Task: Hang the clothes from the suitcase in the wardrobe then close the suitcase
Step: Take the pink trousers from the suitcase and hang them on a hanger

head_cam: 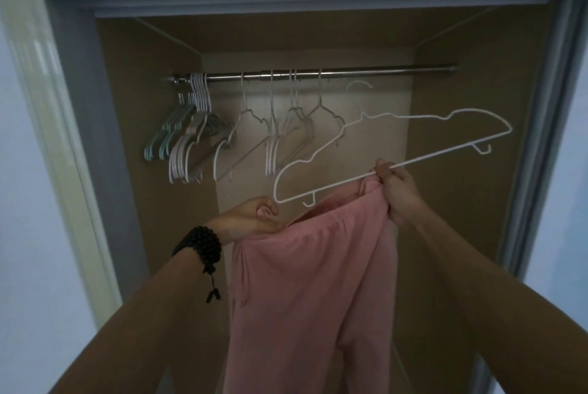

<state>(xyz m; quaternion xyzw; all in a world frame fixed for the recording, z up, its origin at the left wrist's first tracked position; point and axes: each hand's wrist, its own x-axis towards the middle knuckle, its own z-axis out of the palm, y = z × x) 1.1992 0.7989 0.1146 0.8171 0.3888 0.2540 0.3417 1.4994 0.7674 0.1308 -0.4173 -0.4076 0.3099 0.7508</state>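
A pink garment [311, 266] hangs between my two raised hands in front of the open wardrobe [152, 43]. My left hand [251, 215], with a black bead bracelet on its wrist, grips one top corner of the garment. My right hand [397, 193] pinches the other corner together with the bottom bar of a white wire hanger [429, 155]. The hanger is tilted, with its hook just below the metal rail [381, 70] and not on it. The suitcase is out of view.
Several empty hangers [197, 136], white, grey and green, hang on the left half of the rail. The right half of the rail is bare. White door frames [63, 139] stand at both sides of the brown wardrobe interior.
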